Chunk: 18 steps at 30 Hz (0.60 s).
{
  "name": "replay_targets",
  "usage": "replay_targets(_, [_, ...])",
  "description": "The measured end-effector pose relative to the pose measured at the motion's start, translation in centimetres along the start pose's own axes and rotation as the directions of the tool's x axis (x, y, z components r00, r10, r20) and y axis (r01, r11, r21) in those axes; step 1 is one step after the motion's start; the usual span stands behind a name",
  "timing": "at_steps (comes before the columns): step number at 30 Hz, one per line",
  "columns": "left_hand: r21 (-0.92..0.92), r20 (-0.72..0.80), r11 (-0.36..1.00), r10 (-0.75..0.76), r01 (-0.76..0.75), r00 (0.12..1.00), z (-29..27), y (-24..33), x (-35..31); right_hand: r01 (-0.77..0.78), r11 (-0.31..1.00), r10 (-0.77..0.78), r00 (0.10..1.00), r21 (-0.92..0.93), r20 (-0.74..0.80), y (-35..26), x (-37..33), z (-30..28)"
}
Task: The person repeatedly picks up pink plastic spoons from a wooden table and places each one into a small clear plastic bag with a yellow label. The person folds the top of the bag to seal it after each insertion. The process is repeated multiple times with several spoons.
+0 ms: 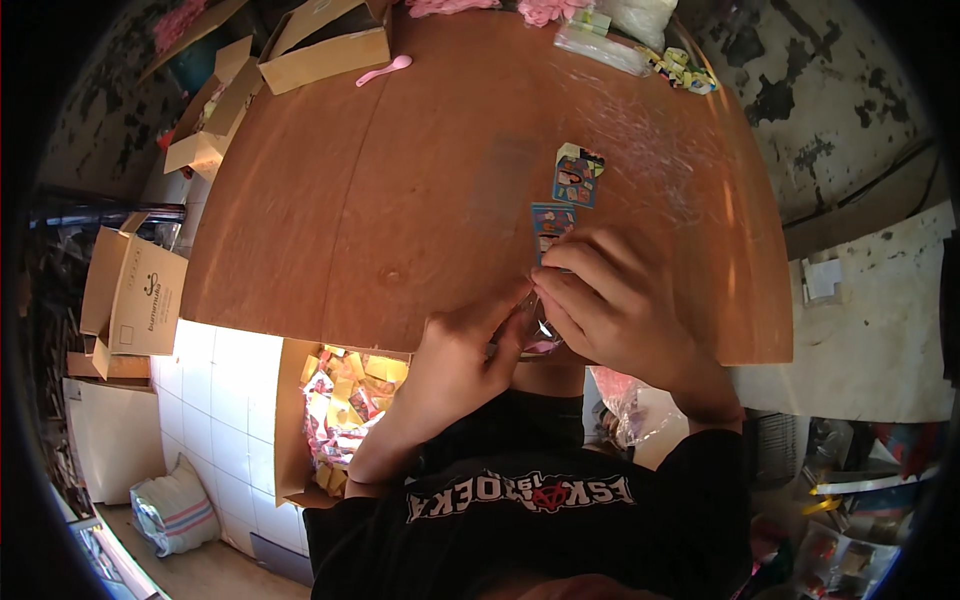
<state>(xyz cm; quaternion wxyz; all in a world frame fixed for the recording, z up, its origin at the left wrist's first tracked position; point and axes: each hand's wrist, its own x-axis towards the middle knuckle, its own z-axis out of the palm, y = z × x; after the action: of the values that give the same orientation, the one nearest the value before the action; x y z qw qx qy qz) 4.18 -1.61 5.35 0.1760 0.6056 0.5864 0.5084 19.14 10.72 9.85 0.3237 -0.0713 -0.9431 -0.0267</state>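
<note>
Near the table's front edge, my left hand (462, 345) and my right hand (618, 300) meet with fingers pinched together. Between them is a small clear plastic bag (544, 330), shiny, with something pink at its lower end. Most of the bag is hidden behind my fingers. Just beyond my right fingertips lies a blue printed card (552, 220), partly covered by that hand. Farther off, a second blue printed card (574, 180) with a pale, dark-spotted top end lies on the brown wooden table (430, 180).
A pink spoon (384, 70) lies by an open cardboard box (325, 45) at the far left. Thin clear plastic (640, 130) spreads over the table's right side. Folded yellow-black packets (683, 70) sit at the far right. Below the front edge, a box holds several colourful packets (350, 400).
</note>
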Motion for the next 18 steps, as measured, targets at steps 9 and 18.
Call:
replay_targets(9, [-0.096,0.133,0.978,0.195,-0.183,0.972,-2.3,-0.4,-0.5,-0.183,0.890,0.193,0.981,0.417,0.018,-1.3,0.6,-1.0])
replay_targets(18, [-0.408,-0.272,0.890,0.094,-0.203,0.958,-2.2,-1.1,-1.8,0.151,-0.007,0.184,0.972,0.989,-0.147,11.4,0.3,-6.2])
